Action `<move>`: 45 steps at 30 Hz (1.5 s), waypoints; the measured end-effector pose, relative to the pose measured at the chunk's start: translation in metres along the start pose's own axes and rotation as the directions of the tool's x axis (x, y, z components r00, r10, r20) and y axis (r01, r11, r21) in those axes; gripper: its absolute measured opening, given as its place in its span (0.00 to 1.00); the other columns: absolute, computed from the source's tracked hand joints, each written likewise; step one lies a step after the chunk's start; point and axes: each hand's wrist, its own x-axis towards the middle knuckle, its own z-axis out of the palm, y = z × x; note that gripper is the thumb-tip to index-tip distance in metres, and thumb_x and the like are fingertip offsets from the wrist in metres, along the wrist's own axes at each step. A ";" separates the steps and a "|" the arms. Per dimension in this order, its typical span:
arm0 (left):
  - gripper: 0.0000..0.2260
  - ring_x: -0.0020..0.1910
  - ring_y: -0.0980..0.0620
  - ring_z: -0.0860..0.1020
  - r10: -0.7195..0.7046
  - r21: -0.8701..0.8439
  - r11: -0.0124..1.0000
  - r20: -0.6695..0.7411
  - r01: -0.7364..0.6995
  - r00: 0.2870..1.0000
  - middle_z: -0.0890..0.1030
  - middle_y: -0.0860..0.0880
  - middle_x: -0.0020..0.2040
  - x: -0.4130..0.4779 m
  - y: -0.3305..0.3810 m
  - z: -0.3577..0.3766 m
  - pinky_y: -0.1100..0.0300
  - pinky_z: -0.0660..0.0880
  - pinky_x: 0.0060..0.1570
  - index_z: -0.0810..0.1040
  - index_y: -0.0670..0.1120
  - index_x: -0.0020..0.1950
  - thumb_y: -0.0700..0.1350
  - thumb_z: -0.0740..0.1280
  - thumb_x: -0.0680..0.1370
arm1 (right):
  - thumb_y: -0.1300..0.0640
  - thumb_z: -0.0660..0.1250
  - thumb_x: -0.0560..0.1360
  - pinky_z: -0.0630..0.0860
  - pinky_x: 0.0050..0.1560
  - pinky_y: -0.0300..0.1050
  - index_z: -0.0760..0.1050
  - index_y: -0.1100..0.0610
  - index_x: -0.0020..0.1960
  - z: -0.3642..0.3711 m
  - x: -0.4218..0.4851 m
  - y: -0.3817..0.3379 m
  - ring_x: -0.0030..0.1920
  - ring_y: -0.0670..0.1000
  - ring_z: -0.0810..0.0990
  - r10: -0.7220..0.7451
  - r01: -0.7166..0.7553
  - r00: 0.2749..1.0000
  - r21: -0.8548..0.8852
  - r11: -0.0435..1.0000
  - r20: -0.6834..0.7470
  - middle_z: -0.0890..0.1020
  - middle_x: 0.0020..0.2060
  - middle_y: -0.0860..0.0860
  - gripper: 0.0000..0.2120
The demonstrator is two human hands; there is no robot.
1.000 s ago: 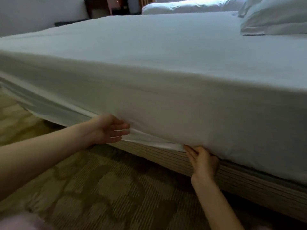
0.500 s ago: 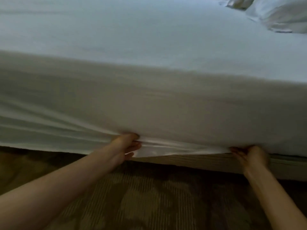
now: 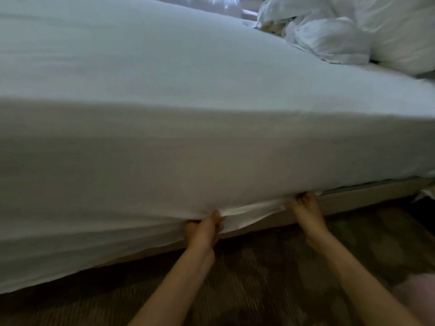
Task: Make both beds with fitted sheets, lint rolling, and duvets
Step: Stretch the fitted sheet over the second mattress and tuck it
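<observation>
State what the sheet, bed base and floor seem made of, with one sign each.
Sheet: white cloth, matte; it gathers into soft folds where gripped. Bed base: probably wood or laminate, tan, straight-edged; blur leaves it open. Floor: carpet, dull patterned pile.

One white fitted sheet (image 3: 188,90), one wooden bed base (image 3: 353,198). Two bare hands at the sheet's lower edge: one left hand (image 3: 204,231), one right hand (image 3: 303,208). White pillows (image 3: 388,31) heaped at far corner: at least two, exact count unclear.
</observation>
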 end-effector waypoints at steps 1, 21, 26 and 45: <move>0.12 0.27 0.59 0.76 -0.003 -0.024 1.000 0.004 0.003 1.000 0.80 0.48 0.40 0.001 0.000 0.001 0.72 0.63 0.16 0.77 0.37 0.58 0.40 0.68 0.76 | 0.68 0.64 0.74 0.66 0.68 0.51 0.61 0.63 0.71 0.006 -0.001 -0.003 0.67 0.58 0.70 -0.001 0.000 1.000 -0.069 0.998 -0.008 0.71 0.67 0.58 0.26; 0.08 0.33 0.58 0.72 -0.096 0.212 0.973 0.017 0.091 0.995 0.77 0.53 0.32 -0.018 -0.004 -0.002 0.63 0.67 0.35 0.75 0.47 0.38 0.39 0.66 0.76 | 0.61 0.71 0.72 0.66 0.61 0.45 0.62 0.61 0.71 -0.001 -0.022 0.027 0.65 0.58 0.71 -0.374 0.404 0.915 -0.348 0.846 0.154 0.71 0.67 0.58 0.30; 0.11 0.31 0.57 0.73 -0.178 -0.052 0.984 -0.123 0.173 0.976 0.76 0.52 0.34 -0.015 -0.001 -0.005 0.62 0.64 0.35 0.71 0.46 0.38 0.46 0.60 0.80 | 0.61 0.70 0.74 0.65 0.63 0.41 0.67 0.60 0.69 -0.014 -0.022 0.017 0.65 0.55 0.71 -0.355 0.436 0.889 -0.292 0.852 0.291 0.73 0.65 0.56 0.26; 0.18 0.33 0.53 0.74 -0.139 0.229 0.963 -0.029 0.142 0.990 0.72 0.53 0.20 -0.031 -0.014 -0.003 0.61 0.66 0.34 0.64 0.48 0.31 0.47 0.55 0.81 | 0.55 0.65 0.77 0.61 0.67 0.38 0.68 0.56 0.71 0.013 -0.050 -0.007 0.68 0.51 0.68 -0.488 0.773 0.604 -0.311 0.553 0.630 0.72 0.67 0.50 0.23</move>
